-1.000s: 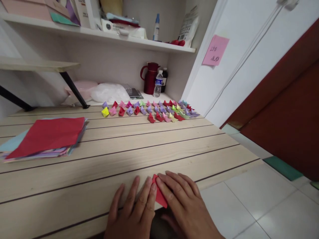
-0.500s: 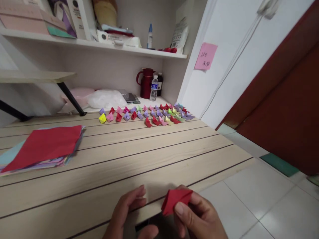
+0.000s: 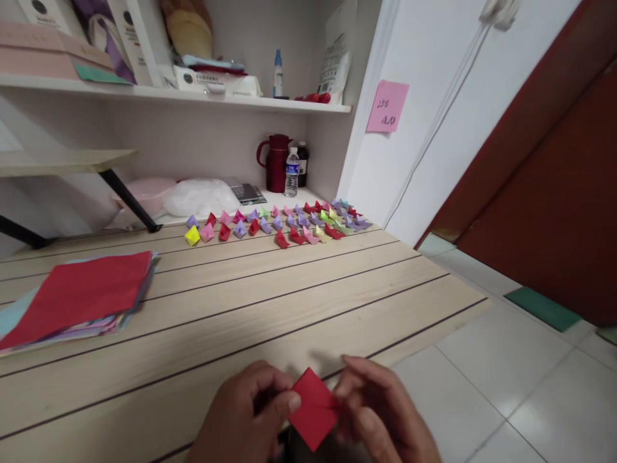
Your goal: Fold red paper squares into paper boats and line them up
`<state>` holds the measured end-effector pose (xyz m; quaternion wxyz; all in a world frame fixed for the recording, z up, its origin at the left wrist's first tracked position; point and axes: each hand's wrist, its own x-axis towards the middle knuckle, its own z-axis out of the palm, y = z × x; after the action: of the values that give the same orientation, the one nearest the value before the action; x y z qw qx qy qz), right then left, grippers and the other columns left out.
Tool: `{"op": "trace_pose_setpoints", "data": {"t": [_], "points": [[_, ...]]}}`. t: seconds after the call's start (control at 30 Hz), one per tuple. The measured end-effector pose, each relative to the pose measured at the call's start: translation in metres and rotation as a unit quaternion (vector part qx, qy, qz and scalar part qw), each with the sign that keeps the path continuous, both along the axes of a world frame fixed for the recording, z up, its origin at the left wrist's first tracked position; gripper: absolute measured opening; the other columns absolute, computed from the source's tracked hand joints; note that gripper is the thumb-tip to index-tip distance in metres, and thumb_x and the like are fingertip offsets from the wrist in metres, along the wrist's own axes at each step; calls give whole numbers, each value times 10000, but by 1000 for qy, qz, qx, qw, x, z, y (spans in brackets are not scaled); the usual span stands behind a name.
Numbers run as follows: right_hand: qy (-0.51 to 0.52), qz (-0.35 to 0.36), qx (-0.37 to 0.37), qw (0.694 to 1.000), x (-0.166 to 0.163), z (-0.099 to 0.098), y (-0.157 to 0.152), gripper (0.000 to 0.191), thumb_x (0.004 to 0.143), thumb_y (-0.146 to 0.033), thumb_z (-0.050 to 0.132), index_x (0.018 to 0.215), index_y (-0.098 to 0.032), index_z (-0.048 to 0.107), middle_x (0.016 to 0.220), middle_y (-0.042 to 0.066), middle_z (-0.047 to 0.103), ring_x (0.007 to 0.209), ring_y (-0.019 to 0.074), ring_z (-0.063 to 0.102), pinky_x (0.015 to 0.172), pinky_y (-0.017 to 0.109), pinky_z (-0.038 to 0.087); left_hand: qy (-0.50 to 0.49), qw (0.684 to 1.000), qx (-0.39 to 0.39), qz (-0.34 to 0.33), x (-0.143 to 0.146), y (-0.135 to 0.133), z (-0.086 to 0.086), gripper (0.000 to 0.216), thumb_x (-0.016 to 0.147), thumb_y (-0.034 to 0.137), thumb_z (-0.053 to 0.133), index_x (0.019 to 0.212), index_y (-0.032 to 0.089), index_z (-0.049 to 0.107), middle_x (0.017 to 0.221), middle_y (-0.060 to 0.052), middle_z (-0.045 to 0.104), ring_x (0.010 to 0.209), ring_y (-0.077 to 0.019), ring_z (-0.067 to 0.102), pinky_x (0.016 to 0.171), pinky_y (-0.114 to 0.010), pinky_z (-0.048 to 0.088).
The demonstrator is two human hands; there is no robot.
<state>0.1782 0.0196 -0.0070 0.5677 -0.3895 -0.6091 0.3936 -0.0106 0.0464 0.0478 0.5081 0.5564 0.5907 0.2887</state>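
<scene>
A folded piece of red paper [image 3: 314, 409], diamond-shaped with a crease running in from its right corner, is held over the table's front edge. My left hand [image 3: 250, 411] pinches its left corner, thumb on top and fingers curled behind. Close at the right corner is my right hand [image 3: 380, 411], its fingers loosely bent and the thumb apart from the paper. Whether a fingertip touches that corner is hard to see. Small folded paper boats [image 3: 297, 235] in red, pink, purple, yellow and green stand in rows at the back of the table.
A stack of coloured paper with a red sheet [image 3: 91, 286] on top lies at the left of the slatted wooden table [image 3: 231, 308]. Behind the boats are a dark red jug [image 3: 276, 164], a water bottle [image 3: 292, 172] and a white plastic bag [image 3: 201, 197]. A small raised stand [image 3: 62, 162] is back left.
The red paper has passed from my right hand's grip to my left hand's pinch and now shows as a flat diamond. My right fingers have loosened. The view has shifted slightly.
</scene>
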Motion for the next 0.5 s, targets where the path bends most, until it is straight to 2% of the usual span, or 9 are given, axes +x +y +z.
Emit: {"op": "trace_pose_setpoints", "data": {"t": [0.03,0.07,0.1,0.2,0.27,0.3,0.37,0.43,0.5], "points": [[-74,-48,62,994,9,2,2,368,978,-385,500,1331,-282,495,965,67,662,752,175,670,668,291,565,43,998,-3,-37,-3,7,4,138,753,277,548,639,216,595,498,79,486,420,-96,453,439,-203,367],[-149,-73,121,979,16,6,5,353,974,-342,511,1318,-262,517,1020,88,654,886,205,667,761,319,566,94,993,31,-62,-5,13,8,141,750,234,532,633,214,606,532,65,534,465,-103,487,457,-201,362],[-227,-69,189,953,22,10,9,323,963,-341,531,1272,-251,568,1107,108,642,1004,231,644,820,332,555,143,983,77,-86,-6,19,12,153,740,190,521,624,213,618,585,48,592,540,-115,539,497,-203,374],[-400,15,296,867,29,20,26,466,894,-510,608,1268,-233,599,1288,120,594,1244,304,511,1000,436,467,244,938,163,-183,-3,32,23,215,763,120,503,647,226,651,685,36,682,681,-132,617,623,-231,402],[-448,58,326,830,28,21,35,467,908,-470,609,1306,-229,578,1276,105,619,1246,292,509,1020,456,436,288,909,180,-240,3,37,28,235,803,117,504,662,229,655,707,35,700,710,-139,642,650,-243,406],[-453,58,329,827,26,18,37,408,932,-391,598,1310,-238,576,1240,90,644,1215,271,533,1005,450,438,307,897,189,-255,5,39,29,231,820,124,512,672,231,654,718,34,700,714,-141,649,647,-245,408],[-434,37,322,841,24,10,38,333,959,-226,550,1287,-264,592,1159,64,682,1139,236,575,952,431,454,349,877,223,-245,9,42,28,173,828,136,554,729,235,657,766,29,693,721,-151,653,637,-254,422],[-401,11,315,860,21,1,36,329,965,-163,508,1261,-265,610,1118,64,694,1107,239,586,913,440,460,398,851,276,-202,8,40,20,123,804,128,608,838,234,661,847,10,680,750,-173,655,656,-283,454],[-384,-4,306,871,19,-5,32,332,956,-143,497,1248,-243,619,1126,84,686,1111,258,583,898,461,462,431,818,356,-137,2,33,8,211,793,107,626,968,221,654,933,-22,670,814,-200,657,722,-331,490]]}}
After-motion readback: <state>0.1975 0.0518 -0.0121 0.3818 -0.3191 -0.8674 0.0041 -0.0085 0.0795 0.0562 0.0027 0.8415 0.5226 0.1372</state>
